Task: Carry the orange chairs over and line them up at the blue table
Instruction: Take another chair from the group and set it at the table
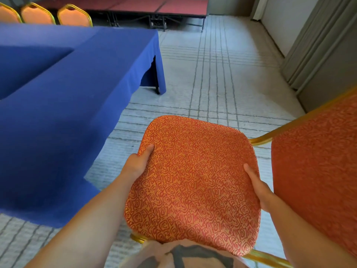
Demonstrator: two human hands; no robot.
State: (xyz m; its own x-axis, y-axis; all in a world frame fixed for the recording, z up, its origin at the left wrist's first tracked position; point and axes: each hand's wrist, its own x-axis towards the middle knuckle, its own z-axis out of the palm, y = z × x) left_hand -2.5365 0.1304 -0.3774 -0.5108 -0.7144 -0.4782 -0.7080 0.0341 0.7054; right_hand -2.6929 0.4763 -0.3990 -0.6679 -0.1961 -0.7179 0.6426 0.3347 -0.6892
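Close below the camera, an orange chair (193, 182) is held by its patterned seat, with its backrest (318, 171) rising at the right edge of the view. Parts of its gold frame (259, 140) show where the back meets the seat and beneath the near edge. The left hand (137, 163) grips the seat's left side: the thumb lies flat on the fabric and the fingers are curled under the edge, out of sight. The right hand (258, 188) clasps the right side the same way, thumb on top and fingers hidden beneath. The chair's legs are covered by the seat, so it cannot be told whether they touch the carpet (222, 74).

Just left of the chair stands the blue surface (67, 93), draped in a blue cloth that hangs down its sides. Its near corner comes close to the left forearm, and one dark leg shows at its far corner. The cloth dips into a recess towards the left edge of the view. On the far side of this surface, three more orange chairs (36, 14) with gold frames stand side by side, only their backs visible.

Farther back, low red platforms (154, 6) on dark folding legs run along the wall. Pale carpet with grey crossing lines covers the floor, and grey-green panels (318, 45) line the right side.
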